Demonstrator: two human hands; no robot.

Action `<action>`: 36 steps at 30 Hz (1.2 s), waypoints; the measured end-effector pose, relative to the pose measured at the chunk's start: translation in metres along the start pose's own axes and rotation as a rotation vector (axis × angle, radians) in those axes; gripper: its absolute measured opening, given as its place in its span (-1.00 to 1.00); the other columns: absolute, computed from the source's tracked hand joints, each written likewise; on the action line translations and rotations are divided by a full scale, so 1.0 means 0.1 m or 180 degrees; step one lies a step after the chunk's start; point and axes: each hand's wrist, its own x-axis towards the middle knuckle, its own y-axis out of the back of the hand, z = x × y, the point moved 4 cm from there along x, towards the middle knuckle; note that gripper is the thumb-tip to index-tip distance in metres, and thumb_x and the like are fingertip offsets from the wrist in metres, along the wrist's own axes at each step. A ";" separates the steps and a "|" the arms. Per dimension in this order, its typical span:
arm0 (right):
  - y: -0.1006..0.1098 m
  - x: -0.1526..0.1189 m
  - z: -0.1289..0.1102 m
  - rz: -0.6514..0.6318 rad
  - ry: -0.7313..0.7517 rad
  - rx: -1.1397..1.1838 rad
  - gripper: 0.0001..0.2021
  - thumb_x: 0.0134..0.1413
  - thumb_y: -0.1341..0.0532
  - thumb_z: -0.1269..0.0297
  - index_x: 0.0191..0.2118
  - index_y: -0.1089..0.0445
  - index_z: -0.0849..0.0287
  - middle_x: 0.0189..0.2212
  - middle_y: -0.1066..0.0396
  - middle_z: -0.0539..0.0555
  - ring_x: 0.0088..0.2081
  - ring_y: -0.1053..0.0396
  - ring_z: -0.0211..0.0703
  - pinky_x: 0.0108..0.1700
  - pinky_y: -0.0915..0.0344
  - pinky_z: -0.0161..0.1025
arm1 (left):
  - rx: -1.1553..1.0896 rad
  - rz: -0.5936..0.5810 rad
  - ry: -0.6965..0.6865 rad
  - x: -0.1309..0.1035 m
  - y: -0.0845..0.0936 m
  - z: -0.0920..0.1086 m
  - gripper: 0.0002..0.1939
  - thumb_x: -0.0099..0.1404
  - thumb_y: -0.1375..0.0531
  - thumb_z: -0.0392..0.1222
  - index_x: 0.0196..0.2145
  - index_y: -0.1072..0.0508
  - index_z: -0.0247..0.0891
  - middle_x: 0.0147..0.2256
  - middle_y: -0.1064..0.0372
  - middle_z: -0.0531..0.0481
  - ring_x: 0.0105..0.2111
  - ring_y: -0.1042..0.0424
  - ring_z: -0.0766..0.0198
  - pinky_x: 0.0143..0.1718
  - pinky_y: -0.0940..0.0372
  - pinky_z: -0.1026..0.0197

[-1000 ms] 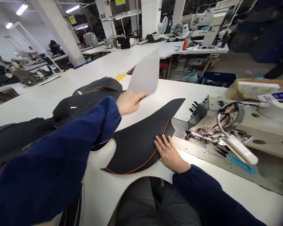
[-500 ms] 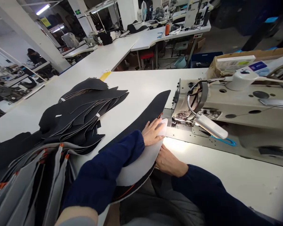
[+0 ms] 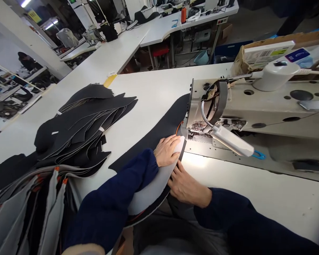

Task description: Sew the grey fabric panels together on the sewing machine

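Note:
A black fabric panel [image 3: 159,129] lies on the white table, its far tip against the sewing machine [image 3: 202,131] head. Over it sits a light grey-backed piece [image 3: 149,193], folded back and curving down to my lap, with an orange cord [image 3: 179,126] showing at the edge. My left hand [image 3: 167,150] rests flat on the grey piece, fingers stretched out and together. At the piece's near edge, my right hand [image 3: 187,184] pinches the dark layer, its fingertips partly hidden under the fabric. Both hands are just left of the machine's needle area.
Stacked dark panels [image 3: 82,120] lie on the left, with grey-backed pieces [image 3: 50,205] with orange edges hanging in front. A white lamp [image 3: 232,141] and blue-handled tool [image 3: 259,154] are at the machine. Behind it stands a cardboard box [image 3: 244,53]. A person [image 3: 29,62] sits far left.
The fabric's far end has moved up to the machine, and its orange cord shows more. My right hand has shifted slightly left along the edge. The view has tilted down slightly.

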 end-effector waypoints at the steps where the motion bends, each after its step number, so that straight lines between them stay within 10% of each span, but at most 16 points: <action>1: -0.01 0.01 0.03 -0.0023 -0.0016 -0.0049 -0.72 0.16 -0.09 0.24 -0.16 -0.45 0.29 -0.19 -0.42 0.28 -0.04 -0.28 0.22 0.15 0.02 0.36 | 0.0028 -0.0042 -0.0010 0.01 0.00 0.00 -0.51 0.31 -0.05 -0.12 0.17 -0.24 -0.25 0.26 -0.10 -0.05 0.28 0.02 0.18 0.23 -0.03 0.08; 36: -0.06 -0.15 0.44 -0.0029 0.0009 -0.0166 -0.69 0.18 -0.05 0.32 -0.08 -0.44 0.32 -0.17 -0.43 0.32 -0.06 -0.29 0.27 0.08 0.01 0.43 | 0.0501 -0.0287 -0.0087 0.39 -0.03 0.16 -0.49 0.38 0.05 -0.02 0.22 -0.20 -0.25 0.29 -0.04 -0.03 0.24 -0.03 0.08 0.07 -0.17 -0.02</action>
